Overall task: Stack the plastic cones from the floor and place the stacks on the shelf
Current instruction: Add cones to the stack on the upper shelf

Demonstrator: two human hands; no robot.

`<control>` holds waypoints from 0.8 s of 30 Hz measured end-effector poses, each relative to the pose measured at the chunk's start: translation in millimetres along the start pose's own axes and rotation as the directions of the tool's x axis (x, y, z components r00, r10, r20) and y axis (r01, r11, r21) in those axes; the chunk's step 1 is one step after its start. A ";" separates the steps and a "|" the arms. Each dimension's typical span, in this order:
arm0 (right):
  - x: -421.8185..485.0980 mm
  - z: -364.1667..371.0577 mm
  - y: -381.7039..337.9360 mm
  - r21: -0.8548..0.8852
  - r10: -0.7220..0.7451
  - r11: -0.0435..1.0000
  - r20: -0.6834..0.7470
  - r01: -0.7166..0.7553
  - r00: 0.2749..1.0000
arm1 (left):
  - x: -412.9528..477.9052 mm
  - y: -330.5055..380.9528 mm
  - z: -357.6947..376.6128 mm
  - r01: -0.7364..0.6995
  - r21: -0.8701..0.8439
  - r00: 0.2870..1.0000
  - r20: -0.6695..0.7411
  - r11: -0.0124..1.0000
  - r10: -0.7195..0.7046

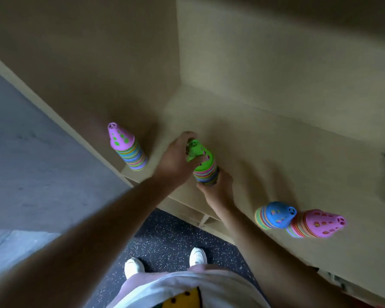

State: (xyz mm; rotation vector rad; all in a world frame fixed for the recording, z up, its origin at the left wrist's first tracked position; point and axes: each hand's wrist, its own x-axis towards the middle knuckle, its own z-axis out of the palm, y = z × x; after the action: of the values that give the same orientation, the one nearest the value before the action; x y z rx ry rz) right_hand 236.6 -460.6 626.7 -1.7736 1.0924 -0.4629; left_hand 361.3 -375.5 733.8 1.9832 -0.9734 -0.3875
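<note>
While left hand (176, 162) fingers curl round the green-topped cone stack (206, 172) tip and right hand (218, 188) fingers clasp its base, the shelf (265, 152) edge lies just beneath them; uneven release could topple it off.

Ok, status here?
Left hand grips green stack top, right hand holds base. Stack at shelf, contact unclear. Purple stack, blue stack, pink stack clear.

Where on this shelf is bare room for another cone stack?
Free: the wide patch behind the green-topped stack up to the back wall, and the gap between it and the blue-topped stack. Crowded: the pink-topped stack sits against it; left hand and right hand grip the green-topped stack.
</note>
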 end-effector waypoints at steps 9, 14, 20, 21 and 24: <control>15.3 69.6 -145.5 0.328 -0.380 0.893 0.190 0.306 0.905 | 12.1 37.0 -151.2 -0.020 0.113 0.969 -0.244 0.993 0.048; 23.9 93.9 -197.7 0.382 -0.417 0.872 0.250 0.306 0.874 | 16.4 35.8 -200.8 -0.030 0.207 0.928 -0.357 0.978 0.104; 33.7 125.1 -210.9 0.306 -0.379 0.909 0.327 0.283 0.866 | 22.3 16.4 -219.9 0.013 0.245 0.911 -0.402 0.969 0.090; 34.9 129.6 -208.2 0.276 -0.366 0.919 0.340 0.280 0.866 | 22.6 9.6 -219.8 0.032 0.255 0.916 -0.395 0.967 0.074; 37.9 141.1 -190.7 0.153 -0.291 0.956 0.401 0.250 0.869 | 22.3 -17.7 -210.9 0.125 0.299 0.942 -0.334 0.946 -0.019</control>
State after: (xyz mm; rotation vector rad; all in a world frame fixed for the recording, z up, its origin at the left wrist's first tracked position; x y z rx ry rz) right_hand 446.0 -392.0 722.3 -1.8373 0.5114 -0.2733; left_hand 508.3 -266.5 842.5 2.2859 -0.7849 0.0700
